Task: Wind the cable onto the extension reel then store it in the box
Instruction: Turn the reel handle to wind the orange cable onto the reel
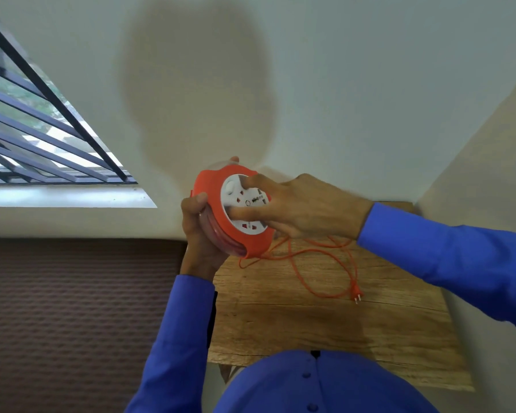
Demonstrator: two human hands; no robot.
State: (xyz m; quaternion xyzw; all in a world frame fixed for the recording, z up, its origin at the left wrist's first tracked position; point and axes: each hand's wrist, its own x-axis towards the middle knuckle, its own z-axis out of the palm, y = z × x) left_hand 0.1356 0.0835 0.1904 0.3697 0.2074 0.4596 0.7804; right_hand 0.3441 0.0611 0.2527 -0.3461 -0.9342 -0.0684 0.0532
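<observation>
Winding step underway. Extension reel (233, 210) held above desk (325, 317): left grip (198, 231) clamped on rim, right grip (292, 207) pressed to white hub. Cable (325, 263) partly loose on desk. Next: further hub rotation. Box not visible.

The left hand (201, 231) is covering the reel's (236, 210) rim, and its fingertips are disappearing behind the far edge. The right hand (298, 207) is hiding part of the white socket face, whose markings are too small to read. The cable (325, 263) is vanishing under the reel and right wrist. The table's (340, 329) near edge is lying behind the shirt, and both sleeves are running off the frame.
</observation>
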